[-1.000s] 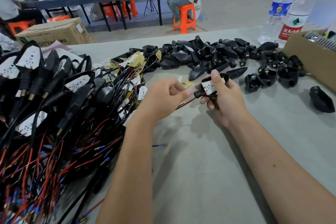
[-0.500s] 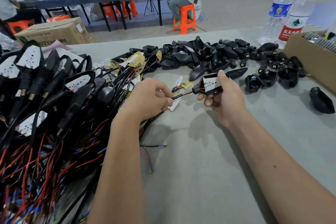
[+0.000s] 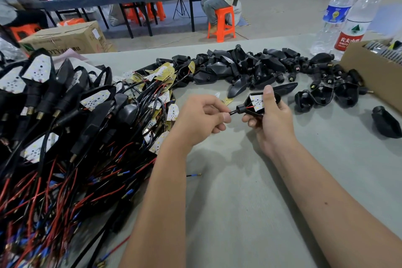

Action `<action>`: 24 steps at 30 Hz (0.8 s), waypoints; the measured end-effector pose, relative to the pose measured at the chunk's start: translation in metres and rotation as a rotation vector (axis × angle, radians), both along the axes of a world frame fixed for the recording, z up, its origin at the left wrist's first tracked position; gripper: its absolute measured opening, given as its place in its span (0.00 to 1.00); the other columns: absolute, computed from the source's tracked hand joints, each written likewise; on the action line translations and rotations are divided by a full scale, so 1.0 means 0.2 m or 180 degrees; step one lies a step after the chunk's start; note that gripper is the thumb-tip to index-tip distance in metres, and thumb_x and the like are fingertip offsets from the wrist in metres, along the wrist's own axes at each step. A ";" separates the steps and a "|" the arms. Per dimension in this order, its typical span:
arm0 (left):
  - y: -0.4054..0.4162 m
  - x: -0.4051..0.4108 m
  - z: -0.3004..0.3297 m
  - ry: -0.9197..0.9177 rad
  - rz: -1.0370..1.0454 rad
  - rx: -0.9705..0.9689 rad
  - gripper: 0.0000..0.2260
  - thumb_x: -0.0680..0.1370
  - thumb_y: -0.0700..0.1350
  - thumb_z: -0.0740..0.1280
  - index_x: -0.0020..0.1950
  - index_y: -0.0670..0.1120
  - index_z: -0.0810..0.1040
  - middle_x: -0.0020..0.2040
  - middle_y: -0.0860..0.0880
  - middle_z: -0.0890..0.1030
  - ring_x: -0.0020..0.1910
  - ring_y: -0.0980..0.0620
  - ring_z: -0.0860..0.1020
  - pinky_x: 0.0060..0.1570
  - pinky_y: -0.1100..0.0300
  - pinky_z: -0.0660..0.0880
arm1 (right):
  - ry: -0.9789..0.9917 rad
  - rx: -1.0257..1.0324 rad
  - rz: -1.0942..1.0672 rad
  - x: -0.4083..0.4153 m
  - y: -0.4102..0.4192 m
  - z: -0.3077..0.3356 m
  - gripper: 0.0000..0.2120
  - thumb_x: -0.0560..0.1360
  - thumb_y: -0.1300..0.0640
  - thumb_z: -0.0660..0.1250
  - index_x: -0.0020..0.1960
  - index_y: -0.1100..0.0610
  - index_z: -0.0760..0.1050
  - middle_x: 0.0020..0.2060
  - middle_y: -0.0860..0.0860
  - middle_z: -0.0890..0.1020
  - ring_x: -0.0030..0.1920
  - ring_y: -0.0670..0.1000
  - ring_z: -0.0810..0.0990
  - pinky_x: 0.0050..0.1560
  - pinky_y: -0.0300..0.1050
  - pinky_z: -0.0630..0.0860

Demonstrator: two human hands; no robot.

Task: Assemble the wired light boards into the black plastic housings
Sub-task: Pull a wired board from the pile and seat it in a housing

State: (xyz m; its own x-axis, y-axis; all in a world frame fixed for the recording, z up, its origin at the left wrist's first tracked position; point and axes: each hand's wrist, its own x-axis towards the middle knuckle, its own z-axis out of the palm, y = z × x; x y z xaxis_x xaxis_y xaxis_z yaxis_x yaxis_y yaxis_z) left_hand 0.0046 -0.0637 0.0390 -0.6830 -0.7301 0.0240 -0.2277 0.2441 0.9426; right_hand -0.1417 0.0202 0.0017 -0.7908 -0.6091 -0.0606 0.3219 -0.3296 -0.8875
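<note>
My right hand [image 3: 270,119] grips a black plastic housing [image 3: 250,110] above the table, thumb pressing a white light board [image 3: 256,101] into it. A red wire shows inside the housing's neck. My left hand [image 3: 203,118] pinches the black wire [image 3: 232,112] where it leaves the housing's stem. Several empty black housings [image 3: 250,67] lie heaped at the back of the table. Loose wired light boards [image 3: 162,73] with yellow backs lie left of them. Assembled units [image 3: 50,93] with red and black wires are piled at the left.
A cardboard box [image 3: 378,76] stands at the right edge, two water bottles [image 3: 348,17] behind it. A lone housing [image 3: 385,122] lies at the right. Grey table surface [image 3: 239,202] spreads below my hands. People sit at a far table on orange stools.
My left hand has pulled the wire through the stem and moved back close to the housing. The right hand has raised the housing, with the board seated deeper under the thumb.
</note>
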 end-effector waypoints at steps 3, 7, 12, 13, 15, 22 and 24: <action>0.02 -0.04 0.00 -0.0113 -0.0031 -0.0195 0.05 0.77 0.32 0.71 0.45 0.41 0.82 0.38 0.41 0.85 0.29 0.54 0.79 0.32 0.63 0.77 | 0.0050 0.0042 0.0083 0.02 0.00 0.00 0.17 0.83 0.45 0.65 0.49 0.59 0.74 0.32 0.56 0.83 0.24 0.52 0.78 0.21 0.39 0.70; 0.06 -0.07 -0.01 0.0014 0.0284 -0.0335 0.08 0.76 0.34 0.74 0.47 0.43 0.77 0.38 0.41 0.85 0.29 0.53 0.82 0.32 0.59 0.79 | 0.0190 0.0043 0.0088 0.01 0.00 0.00 0.17 0.83 0.45 0.65 0.50 0.60 0.75 0.33 0.58 0.84 0.24 0.52 0.79 0.22 0.39 0.71; 0.04 -0.05 0.00 -0.0345 0.0257 -0.0681 0.04 0.78 0.42 0.73 0.44 0.45 0.80 0.36 0.45 0.85 0.36 0.46 0.84 0.45 0.44 0.84 | 0.0302 0.0049 0.0015 0.01 0.00 0.00 0.16 0.83 0.46 0.67 0.50 0.60 0.74 0.35 0.58 0.85 0.26 0.55 0.82 0.22 0.39 0.72; 0.03 -0.04 0.00 -0.0438 0.0214 -0.0695 0.04 0.78 0.42 0.73 0.44 0.46 0.81 0.36 0.46 0.85 0.37 0.45 0.85 0.46 0.44 0.84 | 0.0258 0.0054 -0.0005 0.00 0.01 0.00 0.15 0.82 0.46 0.67 0.49 0.59 0.74 0.35 0.57 0.85 0.27 0.55 0.83 0.22 0.39 0.72; 0.00 0.00 0.01 -0.0752 0.0221 -0.0867 0.04 0.78 0.42 0.72 0.43 0.48 0.82 0.37 0.47 0.85 0.39 0.46 0.85 0.49 0.45 0.83 | 0.0148 0.0033 -0.0043 -0.01 0.01 0.00 0.14 0.82 0.46 0.68 0.48 0.57 0.74 0.35 0.56 0.86 0.29 0.57 0.85 0.22 0.38 0.72; -0.04 0.07 0.00 -0.0626 0.0314 -0.0586 0.06 0.77 0.35 0.72 0.42 0.43 0.84 0.33 0.47 0.85 0.30 0.52 0.81 0.41 0.49 0.83 | 0.0070 0.0020 -0.0028 0.00 0.02 0.01 0.13 0.81 0.47 0.69 0.49 0.56 0.75 0.37 0.55 0.87 0.33 0.59 0.87 0.22 0.37 0.71; -0.05 0.05 -0.01 -0.0556 0.0329 -0.0663 0.06 0.77 0.36 0.72 0.41 0.43 0.84 0.33 0.47 0.85 0.29 0.55 0.81 0.40 0.51 0.83 | 0.0073 0.0028 -0.0006 0.00 0.02 0.01 0.13 0.81 0.47 0.69 0.49 0.57 0.75 0.37 0.55 0.87 0.33 0.59 0.87 0.22 0.37 0.71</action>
State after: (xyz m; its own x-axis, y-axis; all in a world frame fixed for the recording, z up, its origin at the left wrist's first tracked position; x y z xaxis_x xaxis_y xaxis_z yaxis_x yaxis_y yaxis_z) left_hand 0.0150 -0.0730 0.0376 -0.6122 -0.7877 0.0693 -0.4159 0.3953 0.8190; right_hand -0.1422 0.0234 0.0039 -0.7933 -0.6070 -0.0478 0.3008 -0.3225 -0.8975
